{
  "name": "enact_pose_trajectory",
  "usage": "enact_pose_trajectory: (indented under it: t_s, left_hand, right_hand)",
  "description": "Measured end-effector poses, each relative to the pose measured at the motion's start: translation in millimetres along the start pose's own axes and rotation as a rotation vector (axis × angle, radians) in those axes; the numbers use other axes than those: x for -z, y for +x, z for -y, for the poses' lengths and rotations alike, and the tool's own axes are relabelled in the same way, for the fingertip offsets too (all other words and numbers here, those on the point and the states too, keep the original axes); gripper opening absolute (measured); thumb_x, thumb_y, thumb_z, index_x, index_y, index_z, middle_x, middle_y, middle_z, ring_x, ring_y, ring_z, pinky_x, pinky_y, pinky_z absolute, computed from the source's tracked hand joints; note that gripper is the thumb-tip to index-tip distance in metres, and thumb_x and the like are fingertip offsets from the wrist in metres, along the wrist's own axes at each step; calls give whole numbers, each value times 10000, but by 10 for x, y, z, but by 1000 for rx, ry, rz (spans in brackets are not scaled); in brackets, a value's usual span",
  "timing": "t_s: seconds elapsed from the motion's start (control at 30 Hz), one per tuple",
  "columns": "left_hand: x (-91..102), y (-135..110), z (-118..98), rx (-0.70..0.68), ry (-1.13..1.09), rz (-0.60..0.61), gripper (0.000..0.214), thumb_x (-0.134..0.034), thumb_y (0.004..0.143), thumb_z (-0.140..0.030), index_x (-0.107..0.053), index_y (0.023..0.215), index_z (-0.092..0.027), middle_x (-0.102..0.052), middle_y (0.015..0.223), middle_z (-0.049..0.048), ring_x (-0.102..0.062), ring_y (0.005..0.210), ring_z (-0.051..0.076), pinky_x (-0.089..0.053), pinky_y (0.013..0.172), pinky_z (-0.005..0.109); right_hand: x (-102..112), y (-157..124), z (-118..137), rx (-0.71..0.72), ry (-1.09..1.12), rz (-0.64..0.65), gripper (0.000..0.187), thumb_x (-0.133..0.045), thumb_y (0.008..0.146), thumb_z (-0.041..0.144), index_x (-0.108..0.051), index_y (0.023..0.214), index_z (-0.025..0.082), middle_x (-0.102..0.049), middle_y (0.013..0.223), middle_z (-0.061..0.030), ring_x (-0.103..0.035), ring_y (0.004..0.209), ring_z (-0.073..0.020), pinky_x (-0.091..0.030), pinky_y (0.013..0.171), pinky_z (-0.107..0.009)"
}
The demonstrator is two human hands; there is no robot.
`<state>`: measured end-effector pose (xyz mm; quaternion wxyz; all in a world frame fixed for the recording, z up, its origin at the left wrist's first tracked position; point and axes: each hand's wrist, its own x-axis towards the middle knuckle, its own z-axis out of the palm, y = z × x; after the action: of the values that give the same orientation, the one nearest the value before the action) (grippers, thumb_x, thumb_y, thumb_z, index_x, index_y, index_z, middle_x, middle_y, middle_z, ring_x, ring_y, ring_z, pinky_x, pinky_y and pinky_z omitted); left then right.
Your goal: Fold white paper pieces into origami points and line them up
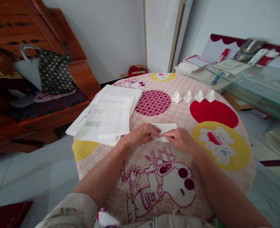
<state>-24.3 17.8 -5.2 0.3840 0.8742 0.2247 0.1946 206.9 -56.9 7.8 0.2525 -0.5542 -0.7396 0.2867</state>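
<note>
A small white sheet of paper point(167, 127) lies on the round cloth-covered table between my two hands. My left hand point(143, 133) is closed on its left side, fingers curled over the edge. With thumb and forefinger together, my right hand point(182, 139) pinches the near right part of the sheet. The near edge looks lifted or folded where the fingers meet; the fingers partly hide it. Beyond my right hand, several small pointed folded-paper pieces, one of them a white folded piece point(177, 97), stand in a row.
A stack of printed papers point(106, 117) lies left of my hands. The patterned tablecloth point(154, 183) covers the table. At right stands a glass shelf point(253, 76) holding metal bowls and other items. A wooden bench point(83, 76) with a dotted bag point(55, 71) is at left.
</note>
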Motion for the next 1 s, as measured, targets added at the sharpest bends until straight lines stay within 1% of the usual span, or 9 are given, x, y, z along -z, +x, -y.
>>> enact_pose_trajectory:
  t_s: [0.13, 0.2, 0.3, 0.47, 0.57, 0.67, 0.77, 0.87, 1.0]
  left_hand:
    - [123, 36, 16, 51, -148, 76, 219, -675, 767, -108, -803, 895, -231, -766, 1076, 56, -697, 972, 178, -535, 885, 313]
    - [147, 59, 31, 64, -212, 84, 132, -680, 806, -180, -791, 875, -199, -764, 1003, 68, -689, 891, 164, -525, 831, 291]
    - [111, 112, 51, 90, -243, 40, 142, -666, 857, -270, -766, 887, -174, -744, 894, 65, -655, 815, 153, -502, 777, 279]
    - [-17, 232, 38, 109, -99, -97, 112, -685, 843, -272, -713, 835, -164, -675, 849, 44, -587, 784, 141, -462, 747, 267]
    - [-68, 276, 2, 139, -27, -141, 82, -705, 821, -239, -681, 838, -162, -651, 840, 31, -564, 765, 140, -448, 739, 274]
    - [-114, 291, -20, 144, 43, -164, 71, -704, 814, -207, -663, 855, -167, -646, 879, 28, -563, 784, 144, -448, 779, 292]
    - [-164, 292, -14, 108, 96, -178, 68, -695, 821, -191, -653, 867, -164, -632, 902, 36, -560, 807, 155, -445, 812, 309]
    - [-200, 290, -4, 69, 133, -187, 49, -674, 840, -186, -643, 869, -160, -616, 907, 45, -558, 840, 170, -439, 833, 321]
    - [-213, 282, -14, 55, 160, -176, 32, -644, 868, -191, -627, 858, -164, -606, 906, 46, -554, 853, 174, -440, 846, 324]
  right_hand:
    - [-6, 0, -7, 41, -174, 70, 312, -591, 825, 187, -842, 982, 286, -805, 835, -58, -686, 715, -215, -427, 663, -306]
    - [5, -3, -25, 40, -164, 88, 306, -594, 822, 185, -845, 960, 294, -807, 845, -56, -692, 722, -217, -427, 660, -305]
    - [28, -7, -39, 30, -76, 93, 266, -637, 785, 186, -848, 898, 303, -807, 832, -48, -683, 709, -212, -426, 665, -303]
    - [67, 3, -10, 6, -44, 145, 242, -645, 762, 181, -847, 817, 303, -797, 775, -27, -662, 658, -193, -404, 628, -290]
    - [76, 9, -11, 21, -38, 180, 222, -655, 767, 194, -846, 805, 300, -796, 780, -26, -665, 659, -194, -406, 628, -288]
    - [78, 8, -24, 38, -4, 177, 225, -664, 764, 189, -848, 811, 310, -801, 809, -26, -682, 695, -208, -420, 651, -293]
    - [83, 7, -19, 55, -27, 199, 272, -629, 767, 162, -850, 815, 312, -803, 816, -26, -681, 670, -208, -415, 633, -298]
    - [93, 9, -8, 22, -27, 207, 295, -610, 736, 148, -847, 794, 314, -802, 790, -17, -676, 660, -212, -427, 629, -304]
    - [99, 15, -31, -9, 44, 196, 316, -599, 684, 133, -843, 778, 310, -803, 786, -11, -684, 699, -225, -457, 664, -316]
